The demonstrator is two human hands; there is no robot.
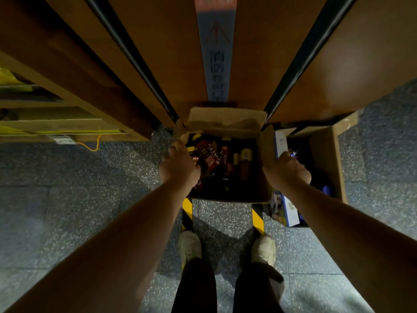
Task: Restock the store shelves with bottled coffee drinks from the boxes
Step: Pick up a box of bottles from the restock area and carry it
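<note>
An open cardboard box [225, 119] stands on the floor in front of my feet, against a brown wooden panel. Inside lie several dark bottled coffee drinks [211, 154] with red labels and yellow caps. My left hand [178, 166] grips the box's left wall, fingers curled over its edge. My right hand [287, 168] grips the box's right wall in the same way. Both arms reach down from the bottom corners of the view.
A second open cardboard box [325, 152] sits just right of the first, with blue and white cartons [286, 207] beside it. Store shelves [56, 127] with a price tag run at the left. Yellow-black tape [257, 219] marks the speckled floor by my shoes.
</note>
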